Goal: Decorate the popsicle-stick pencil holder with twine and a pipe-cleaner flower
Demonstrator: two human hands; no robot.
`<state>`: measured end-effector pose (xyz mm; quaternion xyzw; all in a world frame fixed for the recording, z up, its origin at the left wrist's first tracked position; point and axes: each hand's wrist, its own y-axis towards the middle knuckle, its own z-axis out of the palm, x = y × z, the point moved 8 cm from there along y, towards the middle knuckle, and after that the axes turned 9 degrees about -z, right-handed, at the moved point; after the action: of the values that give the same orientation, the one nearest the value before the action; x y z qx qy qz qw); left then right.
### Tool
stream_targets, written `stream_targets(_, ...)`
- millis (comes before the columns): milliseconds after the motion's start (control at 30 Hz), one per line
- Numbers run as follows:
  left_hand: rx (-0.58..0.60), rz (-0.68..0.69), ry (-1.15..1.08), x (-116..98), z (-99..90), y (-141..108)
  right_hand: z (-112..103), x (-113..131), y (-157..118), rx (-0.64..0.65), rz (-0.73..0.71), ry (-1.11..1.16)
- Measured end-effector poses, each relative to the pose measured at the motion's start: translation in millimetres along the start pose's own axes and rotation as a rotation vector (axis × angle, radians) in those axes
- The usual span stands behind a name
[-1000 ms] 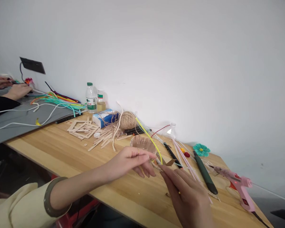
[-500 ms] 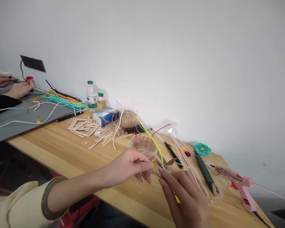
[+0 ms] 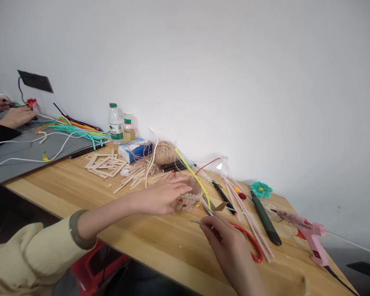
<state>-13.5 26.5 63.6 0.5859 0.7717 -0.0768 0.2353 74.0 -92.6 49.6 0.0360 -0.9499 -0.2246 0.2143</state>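
My left hand (image 3: 163,195) reaches over a small round basket (image 3: 189,202) of wooden sticks with a glittery band. Its fingers are stretched across the basket's near rim, and part of the basket is hidden beneath them. My right hand (image 3: 223,242) is closed in a pinch on the end of a thin braided twine cord (image 3: 196,222), which pokes out left of the fingertips. Just beyond that hand lie scissors with red handles (image 3: 257,250), their blades pointing toward the basket. A yellow pipe cleaner (image 3: 197,174) curves down beside the basket.
Craft sticks (image 3: 106,164), a twine ball (image 3: 165,152), a tissue pack (image 3: 135,150) and a bottle (image 3: 115,125) stand back left. To the right lie pink pipe cleaners (image 3: 249,222), a dark green tool (image 3: 265,218) and a pink glue gun (image 3: 311,234). Another person's hands (image 3: 17,117) work at far left.
My left hand has let go of the cord and moved left and up onto the basket. My right hand keeps the cord and sits slightly lower; the red scissor handles now show.
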Motion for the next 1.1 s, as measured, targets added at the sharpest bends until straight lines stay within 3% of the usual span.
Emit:
stream_targets(100, 0.058, -0.056, 0.083, 13, 8.7, 16, 11, -6, 2, 0.038, 0.013, -0.008)
stream_targets(233, 0.028, -0.135, -0.018, 26, -0.9, 27, 12, -7, 6, 0.033, 0.02, 0.007)
stream_targets(467, 0.116, -0.138, -0.388, 21, -6.1, 15, -1, 15, 11, -0.043, -0.098, 0.109)
stream_targets(600, 0.243, -0.178, -0.731, 22, 6.1, 10, 7, 18, 12, 0.041, 0.012, 0.161)
stream_targets(700, 0.267, -0.189, -0.807, 25, 12.4, 9, 15, 22, 15, 0.101, 0.023, 0.18)
stream_targets(800, 0.232, -0.195, -0.83, 29, 17.6, 9, 21, 23, 18, 0.085, 0.006, 0.197)
stream_targets(1000, -0.079, -0.27, -0.883, 46, 15.2, 1, 30, 11, 22, 0.068, 0.095, 0.238)
stream_targets(1100, -0.097, -0.289, -0.876, 46, 18.9, -6, 28, 9, 26, 0.065, 0.115, 0.243)
